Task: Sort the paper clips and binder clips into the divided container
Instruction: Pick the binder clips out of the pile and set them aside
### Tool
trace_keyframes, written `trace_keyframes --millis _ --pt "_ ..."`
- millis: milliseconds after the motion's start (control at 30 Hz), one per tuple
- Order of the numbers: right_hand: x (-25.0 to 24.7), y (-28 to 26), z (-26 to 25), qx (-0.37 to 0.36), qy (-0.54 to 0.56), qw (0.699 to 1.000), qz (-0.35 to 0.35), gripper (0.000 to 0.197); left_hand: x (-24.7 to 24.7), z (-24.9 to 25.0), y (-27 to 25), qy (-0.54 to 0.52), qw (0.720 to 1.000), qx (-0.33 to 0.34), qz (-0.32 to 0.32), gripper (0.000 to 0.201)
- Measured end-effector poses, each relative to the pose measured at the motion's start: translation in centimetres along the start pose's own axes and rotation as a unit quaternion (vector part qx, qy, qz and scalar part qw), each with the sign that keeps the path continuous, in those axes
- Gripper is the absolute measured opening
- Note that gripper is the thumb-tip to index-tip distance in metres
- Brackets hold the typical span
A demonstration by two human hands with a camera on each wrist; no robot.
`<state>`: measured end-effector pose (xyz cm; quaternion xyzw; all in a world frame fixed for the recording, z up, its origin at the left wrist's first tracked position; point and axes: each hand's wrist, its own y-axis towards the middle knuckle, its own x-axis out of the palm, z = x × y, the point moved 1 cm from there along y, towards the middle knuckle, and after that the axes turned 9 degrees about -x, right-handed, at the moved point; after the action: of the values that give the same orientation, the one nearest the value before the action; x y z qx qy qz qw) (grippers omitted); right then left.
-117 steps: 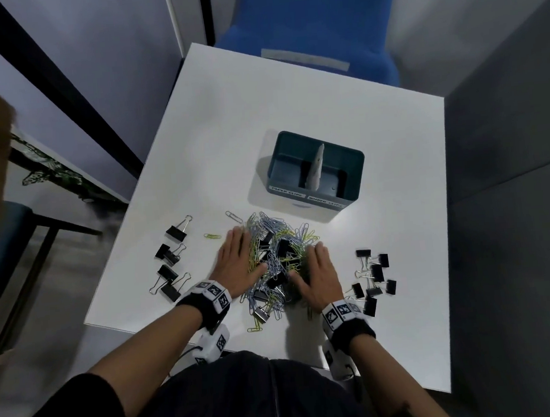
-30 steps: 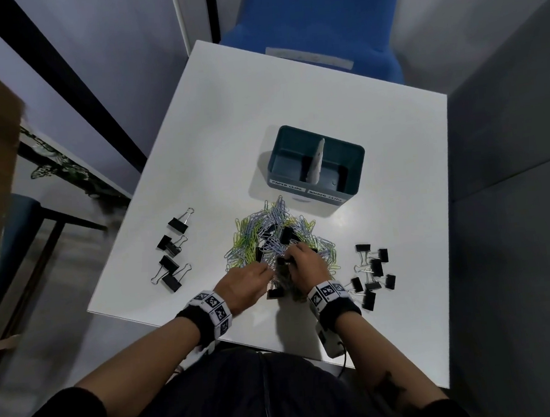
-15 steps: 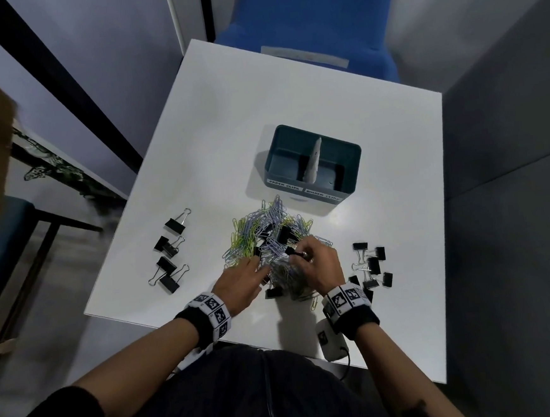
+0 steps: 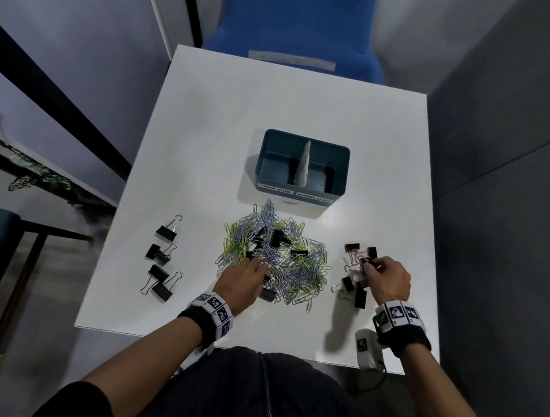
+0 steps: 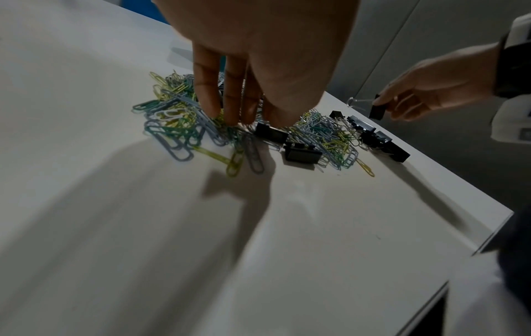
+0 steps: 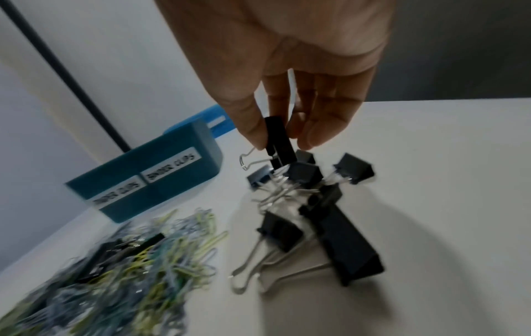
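My right hand [image 6: 276, 95], having left the pile [image 4: 271, 258], pinches a binder clip [image 6: 280, 141] above the right-side group; my left hand's [image 4: 240, 285] straight fingers [image 5: 207, 95] press the paper clips, so separating continues.

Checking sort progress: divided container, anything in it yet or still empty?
Looks empty: the head view shows bare floors in both compartments of the divided container. Its near corners are hidden.

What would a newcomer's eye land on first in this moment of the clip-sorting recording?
Probably the tangled pile of paper clips at the middle of the white table, with the left hand resting its fingers on its near edge. Next, the right hand pinching a black binder clip above a cluster of binder clips to the pile's right. Behind the pile stands the teal divided container, seemingly empty.
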<state>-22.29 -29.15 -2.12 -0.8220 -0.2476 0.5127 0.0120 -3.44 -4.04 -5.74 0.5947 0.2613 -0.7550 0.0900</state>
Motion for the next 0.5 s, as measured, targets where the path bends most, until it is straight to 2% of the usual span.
trace_keyframes --millis 133,267,367,500 --pt "0.1 1.0 2.0 0.032 -0.030 0.998 -0.046 0.020 -0.1 0.7 0.5 -0.001 0.998 -0.042 -0.045 0.047" --pt "0.0 1.1 1.8 0.027 -0.072 0.997 -0.019 0.023 -0.5 1.4 1.0 0.006 0.996 -0.057 -0.075 0.049" --pt "1.0 0.4 -0.2 -0.040 -0.091 0.995 0.000 0.026 -0.8 1.9 1.1 0.003 0.994 -0.062 -0.084 0.049" --pt "4.7 -0.8 -4.5 -0.173 -0.088 0.978 -0.079 0.027 -1.2 2.5 1.3 0.019 0.990 -0.092 -0.107 0.048"
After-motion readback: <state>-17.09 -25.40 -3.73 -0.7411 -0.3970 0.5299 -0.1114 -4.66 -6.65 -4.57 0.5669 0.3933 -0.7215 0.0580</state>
